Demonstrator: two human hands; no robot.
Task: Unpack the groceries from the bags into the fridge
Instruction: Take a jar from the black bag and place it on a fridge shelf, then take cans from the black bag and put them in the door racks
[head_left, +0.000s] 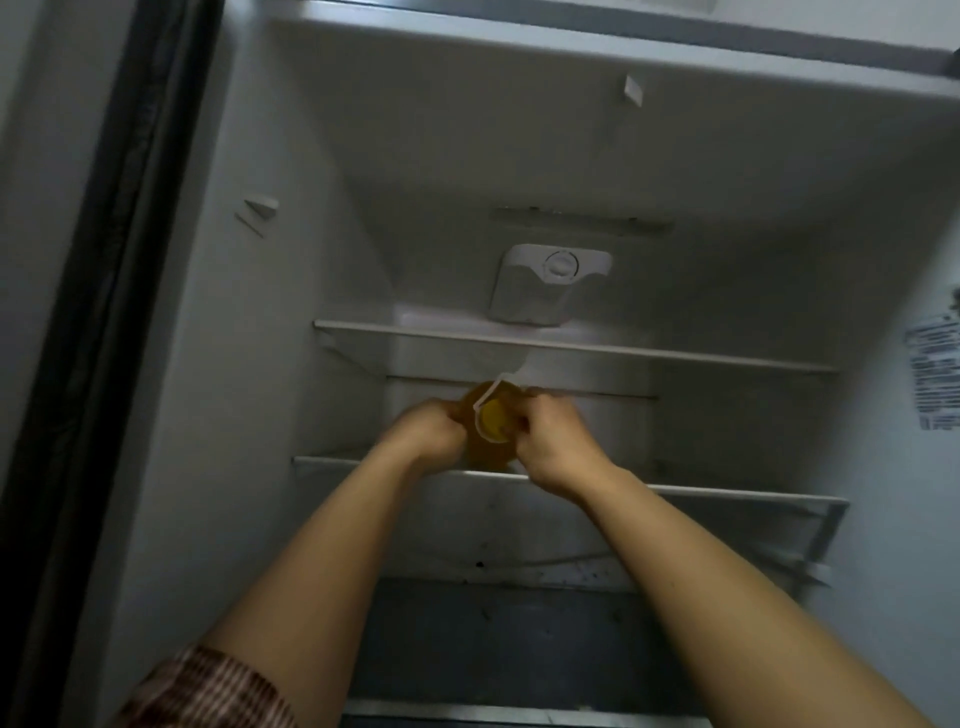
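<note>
Step, apparently: placing amber bottle (492, 422) at front edge of fridge shelf (727, 495). Left hand (428, 439) and right hand (558, 441) both clasp it. Next move likely: settle upright, release.

A printed label (935, 371) (text too blurred to be read) is stuck at the right edge; a pale wall (31, 156) is seen far left

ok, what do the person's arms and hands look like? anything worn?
The left hand and right hand are bare: no gloves, no watch or wristband. Forearms uncovered. A sleeve in red-brown and pale check shows at the left upper arm; the right arm's sleeve is out of view.
</note>
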